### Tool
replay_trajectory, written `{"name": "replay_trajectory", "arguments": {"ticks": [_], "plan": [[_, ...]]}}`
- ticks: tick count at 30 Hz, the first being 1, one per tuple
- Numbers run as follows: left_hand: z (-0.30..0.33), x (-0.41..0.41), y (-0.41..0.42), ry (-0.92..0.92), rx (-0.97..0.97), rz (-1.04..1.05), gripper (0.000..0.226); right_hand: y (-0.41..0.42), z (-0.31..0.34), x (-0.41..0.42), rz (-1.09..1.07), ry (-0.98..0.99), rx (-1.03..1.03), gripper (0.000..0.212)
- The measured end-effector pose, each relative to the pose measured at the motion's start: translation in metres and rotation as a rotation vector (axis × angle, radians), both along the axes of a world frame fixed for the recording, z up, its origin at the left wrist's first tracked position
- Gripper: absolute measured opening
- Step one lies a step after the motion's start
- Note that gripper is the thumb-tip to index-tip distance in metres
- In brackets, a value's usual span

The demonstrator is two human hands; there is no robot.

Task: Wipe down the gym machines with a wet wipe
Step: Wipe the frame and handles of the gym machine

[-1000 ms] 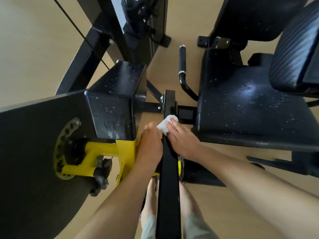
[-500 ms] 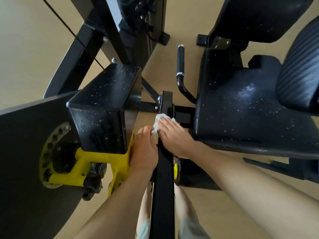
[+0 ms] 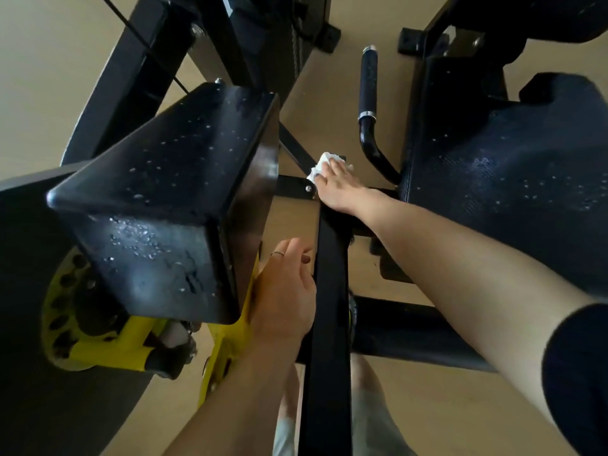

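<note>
Right hand pressing wet wipe on far end of black bar; left hand beside bar, nearer.

Right hand [image 3: 335,184]: fingers extended, flat on the crumpled white wet wipe [image 3: 318,166], pressing it onto the far end of the black bar [image 3: 330,291]. Left hand [image 3: 284,291]: fingers loosely extended, holding nothing, ring on one finger, resting against the bar's left side. Left: droplet-speckled black pad [image 3: 184,179] above yellow bracket [image 3: 108,343]. Right: black seat [image 3: 513,179], curved handle [image 3: 368,93].

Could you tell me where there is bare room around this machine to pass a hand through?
Bare floor shows between the black pad block and the black bar, ahead of the left hand, and between the curved handle and that block. It is crowded where the right hand presses the wipe.
</note>
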State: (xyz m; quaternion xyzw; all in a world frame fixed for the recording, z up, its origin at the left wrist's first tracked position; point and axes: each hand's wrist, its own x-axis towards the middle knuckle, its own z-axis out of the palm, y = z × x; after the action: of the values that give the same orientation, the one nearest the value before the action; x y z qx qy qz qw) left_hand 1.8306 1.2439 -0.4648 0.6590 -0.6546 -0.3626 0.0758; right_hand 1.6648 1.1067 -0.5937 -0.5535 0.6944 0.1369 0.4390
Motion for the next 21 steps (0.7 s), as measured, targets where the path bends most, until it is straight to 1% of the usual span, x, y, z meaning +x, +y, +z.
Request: {"name": "replay_trajectory", "arguments": {"ticks": [3, 5, 7, 9, 11, 15, 17, 19, 21], "plan": [[0.001, -0.001, 0.0, 0.011, 0.019, 0.018, 0.026, 0.033, 0.032, 0.005, 0.041, -0.094, -0.026, 0.063], [0.003, -0.002, -0.001, 0.003, 0.028, 0.023, 0.025, 0.061, 0.058, 0.01, 0.081, -0.141, -0.036, 0.062], [0.004, -0.002, 0.0, -0.003, 0.035, 0.023, 0.024, 0.077, 0.067, 0.008, 0.106, -0.148, -0.028, 0.061], [0.004, -0.002, 0.001, 0.009, 0.04, 0.025, 0.023, 0.067, 0.059, 0.005, 0.096, -0.142, -0.038, 0.061], [0.004, -0.002, 0.0, 0.022, 0.027, 0.021, 0.024, 0.036, 0.034, 0.002, 0.063, -0.109, -0.043, 0.061], [0.004, 0.0, 0.003, 0.032, -0.009, -0.01, 0.031, -0.016, -0.014, -0.003, -0.101, -0.004, 0.022, 0.065], [0.002, 0.003, 0.004, 0.04, -0.044, -0.019, 0.029, -0.028, -0.018, -0.005, -0.142, -0.011, 0.056, 0.065], [0.0, 0.003, 0.005, 0.05, -0.069, -0.024, 0.027, -0.034, -0.016, -0.008, -0.175, -0.018, 0.068, 0.06], [-0.001, 0.003, 0.005, 0.059, -0.072, -0.016, 0.029, -0.036, -0.016, -0.008, -0.195, -0.018, 0.069, 0.059]]}}
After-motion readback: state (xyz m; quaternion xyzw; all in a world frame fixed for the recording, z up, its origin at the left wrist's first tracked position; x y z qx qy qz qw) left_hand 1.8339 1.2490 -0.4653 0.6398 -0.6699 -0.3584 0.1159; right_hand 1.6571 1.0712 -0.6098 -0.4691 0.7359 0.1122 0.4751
